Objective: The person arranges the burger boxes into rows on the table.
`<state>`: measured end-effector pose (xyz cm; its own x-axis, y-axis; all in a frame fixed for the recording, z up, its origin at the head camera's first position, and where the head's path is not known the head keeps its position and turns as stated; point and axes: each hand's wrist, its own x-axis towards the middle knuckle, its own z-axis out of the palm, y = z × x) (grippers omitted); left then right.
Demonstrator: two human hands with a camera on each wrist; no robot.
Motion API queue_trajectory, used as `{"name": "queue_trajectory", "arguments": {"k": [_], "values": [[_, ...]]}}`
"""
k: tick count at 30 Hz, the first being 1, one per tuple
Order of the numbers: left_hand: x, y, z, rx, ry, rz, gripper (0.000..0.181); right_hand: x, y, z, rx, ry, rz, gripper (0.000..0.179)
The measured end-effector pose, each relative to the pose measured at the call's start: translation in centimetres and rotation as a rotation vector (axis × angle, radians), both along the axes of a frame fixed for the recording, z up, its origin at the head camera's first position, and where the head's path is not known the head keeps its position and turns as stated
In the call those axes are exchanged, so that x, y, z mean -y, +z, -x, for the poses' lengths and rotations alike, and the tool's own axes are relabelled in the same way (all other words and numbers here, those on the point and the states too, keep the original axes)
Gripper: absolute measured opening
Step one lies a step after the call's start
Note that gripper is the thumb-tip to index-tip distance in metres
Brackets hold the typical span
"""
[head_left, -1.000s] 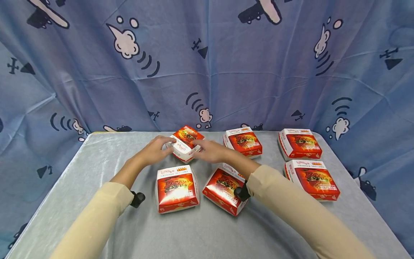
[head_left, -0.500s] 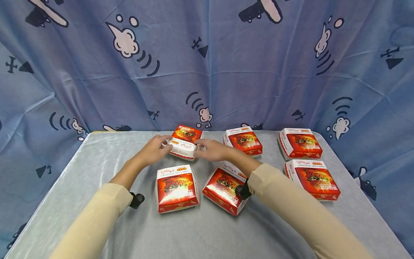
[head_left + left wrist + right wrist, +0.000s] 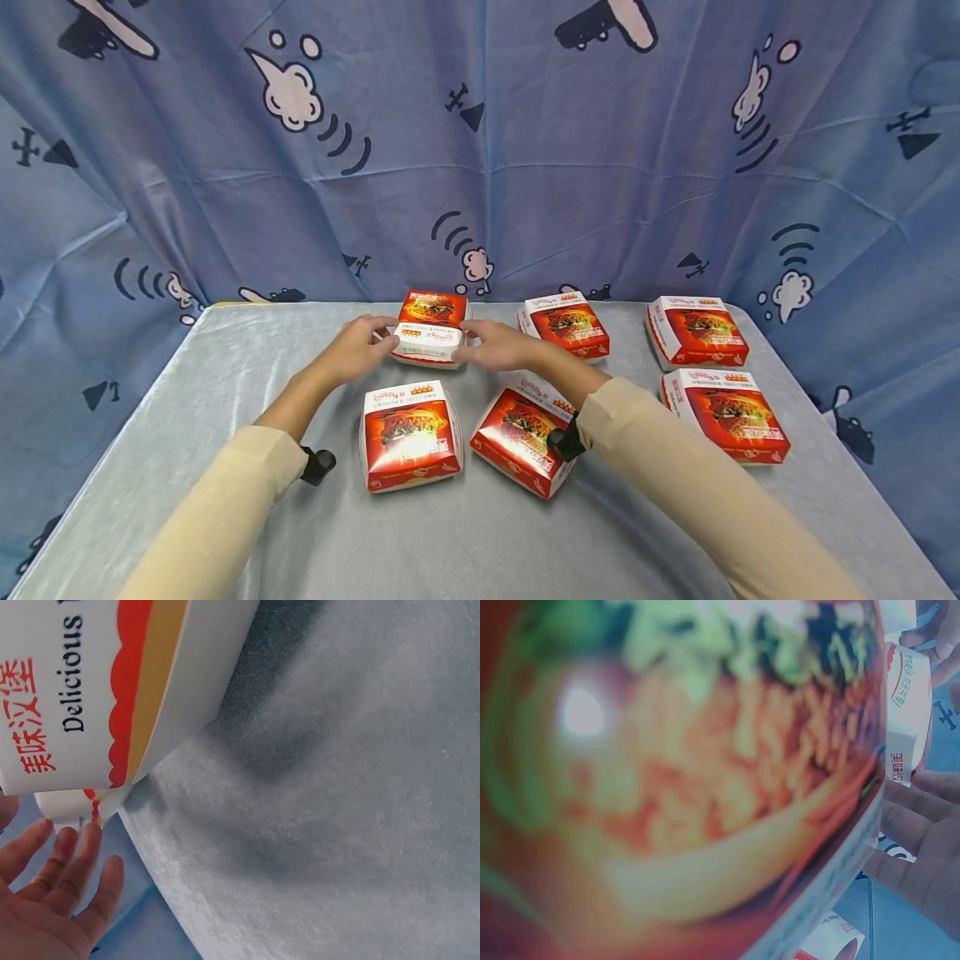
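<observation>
A red and white burger box (image 3: 429, 336) stands at the table's far edge, its white panel towards me and its burger picture at the back. My left hand (image 3: 358, 348) touches its left side with the fingertips; in the left wrist view the fingers (image 3: 71, 874) are spread and only slightly bent. At the opposite side, my right hand (image 3: 498, 346) rests its thumb and fingers against the box. The right wrist view has the right hand's fingers (image 3: 911, 821) extended beside the same box (image 3: 907, 705). Part of its right side is hidden behind my right hand.
Two similar boxes lie nearer me: one left (image 3: 411, 437), one turned askew (image 3: 517, 433) under my right forearm. Another box (image 3: 568, 325) stands right of my hand, and two more (image 3: 697, 333) (image 3: 731, 417) farther right. A blue printed curtain (image 3: 480, 150) hangs behind the grey-covered table (image 3: 360, 542).
Between my hands the box has turned from askew to nearly square with the table edge, and shifted slightly back. Both hands stay at its sides. The other boxes have not moved.
</observation>
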<state>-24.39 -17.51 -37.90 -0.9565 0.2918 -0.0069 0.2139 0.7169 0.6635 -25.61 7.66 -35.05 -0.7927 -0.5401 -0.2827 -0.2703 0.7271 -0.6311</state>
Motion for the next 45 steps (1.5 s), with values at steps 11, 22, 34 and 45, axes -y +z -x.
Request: {"name": "queue_trajectory", "arguments": {"k": [11,22,34,45], "values": [[0.3,-0.1,-0.2,0.032,-0.002,-0.021,0.043,-0.4,0.0,0.0,0.072,0.012,-0.012,0.077],[0.5,0.1,0.0,0.048,-0.009,-0.014,0.043,-0.6,0.0,0.1,0.088,0.026,0.005,0.081],[0.5,0.3,-0.1,0.058,-0.009,-0.001,0.043,-0.6,-0.1,0.0,0.092,0.029,0.003,0.084],[1.8,0.4,-1.7,-0.004,-0.034,-0.028,0.047,-2.0,0.6,-1.6,0.011,0.107,0.094,0.083]]}}
